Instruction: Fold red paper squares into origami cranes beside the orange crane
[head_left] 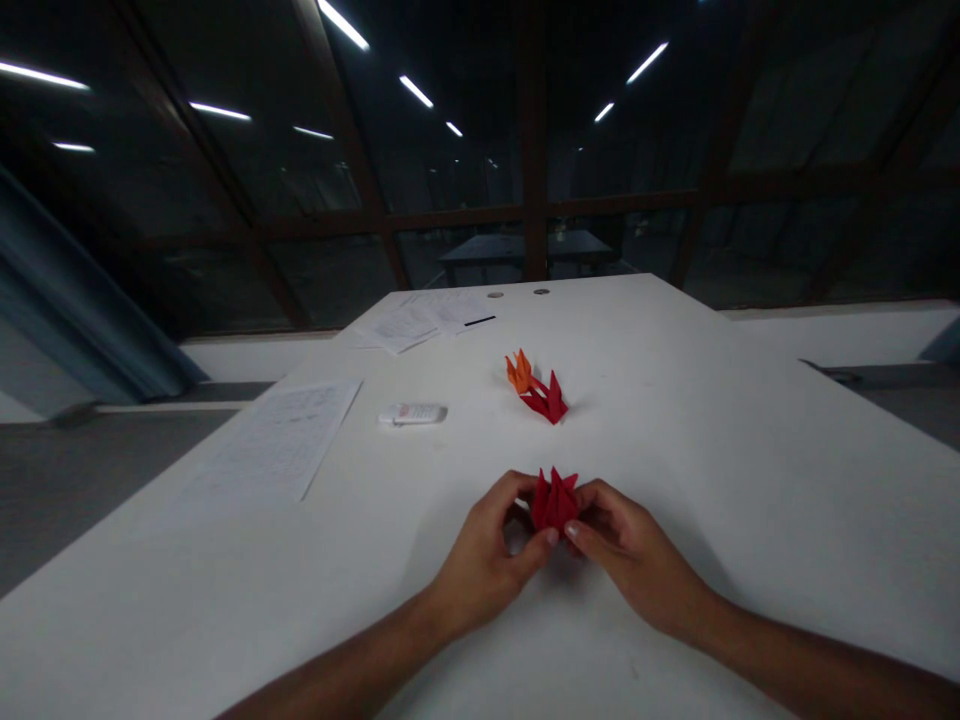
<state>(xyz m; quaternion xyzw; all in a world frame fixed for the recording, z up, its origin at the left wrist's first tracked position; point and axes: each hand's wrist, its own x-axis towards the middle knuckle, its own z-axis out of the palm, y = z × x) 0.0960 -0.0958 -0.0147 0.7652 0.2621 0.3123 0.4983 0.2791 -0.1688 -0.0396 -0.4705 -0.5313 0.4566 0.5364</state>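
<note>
Between my two hands is a red folded-paper piece (553, 500) with several pointed tips standing up, like an origami flower. My left hand (495, 555) grips its left side, with the thumb at the lower front. From the right, my right hand (634, 555) pinches the same piece, its thumb across the front edge. The fingers behind the paper are partly hidden. Farther up the table lie an orange folded-paper flower (520, 372) and a red folded-paper piece (549, 398), touching each other.
A white packet-like object (412, 414) lies left of the paper pieces on the white table (675, 420). Written sheets (277, 440) cover part of the left side, and more papers (420, 318) lie at the far end near two small round discs (541, 292).
</note>
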